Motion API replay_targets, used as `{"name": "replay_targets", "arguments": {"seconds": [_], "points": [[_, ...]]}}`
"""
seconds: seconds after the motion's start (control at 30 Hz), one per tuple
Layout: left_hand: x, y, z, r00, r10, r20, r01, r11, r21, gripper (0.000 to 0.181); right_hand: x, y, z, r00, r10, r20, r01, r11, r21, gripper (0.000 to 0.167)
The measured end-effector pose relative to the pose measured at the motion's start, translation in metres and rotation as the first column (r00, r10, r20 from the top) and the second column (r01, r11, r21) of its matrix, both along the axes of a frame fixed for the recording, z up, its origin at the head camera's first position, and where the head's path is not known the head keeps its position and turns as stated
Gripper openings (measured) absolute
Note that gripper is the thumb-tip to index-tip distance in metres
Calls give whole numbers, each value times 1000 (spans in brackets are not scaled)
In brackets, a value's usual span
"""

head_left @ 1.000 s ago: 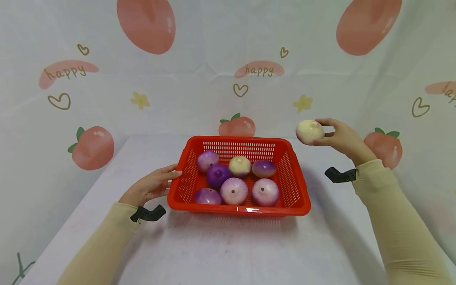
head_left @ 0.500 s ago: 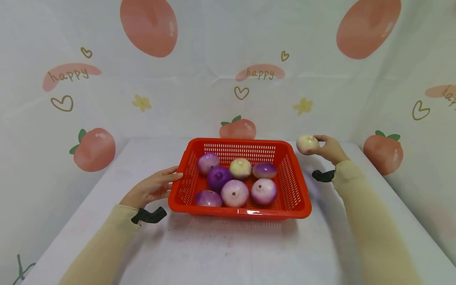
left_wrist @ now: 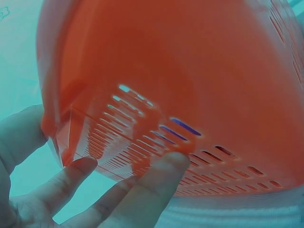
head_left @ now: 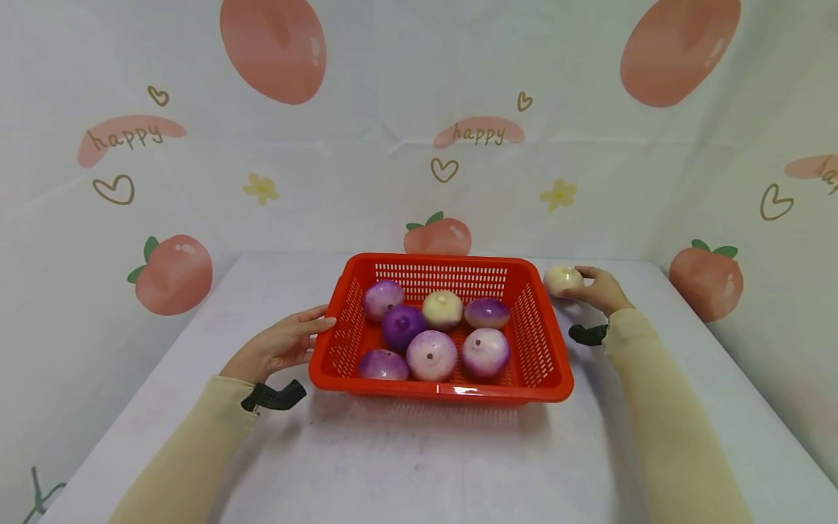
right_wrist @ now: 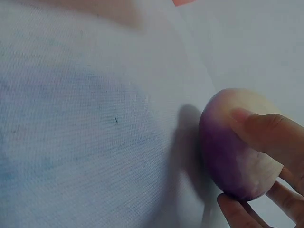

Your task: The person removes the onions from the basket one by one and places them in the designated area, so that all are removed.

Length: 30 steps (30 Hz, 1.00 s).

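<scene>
In the head view a red plastic basket (head_left: pixel 452 391) stands on the white-covered table, with several purple and pale onions inside, such as a dark purple onion (head_left: pixel 402 326). My left hand (head_left: pixel 278 345) grips the basket's left side. The left wrist view shows the thumb at the rim and fingertips (left_wrist: pixel 173 161) against the slotted outer wall. Beyond the basket's right back corner, my right hand (head_left: pixel 601 291) holds a white-and-purple onion (right_wrist: pixel 232 142) between thumb and fingers. It is low over the tabletop; whether it touches the cloth cannot be told.
Behind the table (head_left: pixel 419 466) hangs a white cloth backdrop (head_left: pixel 366 182) printed with tomatoes, hearts and flowers. The basket's raised right rim (head_left: pixel 553 331) lies just left of the right hand. A thin green cord-like line (head_left: pixel 38 498) shows at the lower left.
My right hand has lowered the onion from in front of the backdrop to near the tabletop, beside the basket's right back corner. The left hand has kept its hold on the basket.
</scene>
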<state>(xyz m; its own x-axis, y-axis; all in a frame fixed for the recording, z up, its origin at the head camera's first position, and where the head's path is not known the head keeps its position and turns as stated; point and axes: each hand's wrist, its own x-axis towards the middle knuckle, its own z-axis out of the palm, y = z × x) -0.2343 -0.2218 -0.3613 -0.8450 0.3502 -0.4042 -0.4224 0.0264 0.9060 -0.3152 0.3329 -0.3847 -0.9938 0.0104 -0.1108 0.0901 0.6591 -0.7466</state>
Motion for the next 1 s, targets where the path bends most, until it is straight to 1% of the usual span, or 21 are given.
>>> {"name": "replay_targets", "arguments": {"seconds": [0.23,0.57,1.0], "points": [[0,0,0,1000,-18,2,17,999,43,65,-2,3,-4,1000,4,16,-4,1000,-24,88],[-1,0,-1,1000,-11,1,11,999,37,66,0,7,-9,1000,8,17,-7,998,-64,91],[0,1,0,1000,-16,-3,16,999,35,66,1,8,-10,999,-3,46,6,999,-52,94]]}}
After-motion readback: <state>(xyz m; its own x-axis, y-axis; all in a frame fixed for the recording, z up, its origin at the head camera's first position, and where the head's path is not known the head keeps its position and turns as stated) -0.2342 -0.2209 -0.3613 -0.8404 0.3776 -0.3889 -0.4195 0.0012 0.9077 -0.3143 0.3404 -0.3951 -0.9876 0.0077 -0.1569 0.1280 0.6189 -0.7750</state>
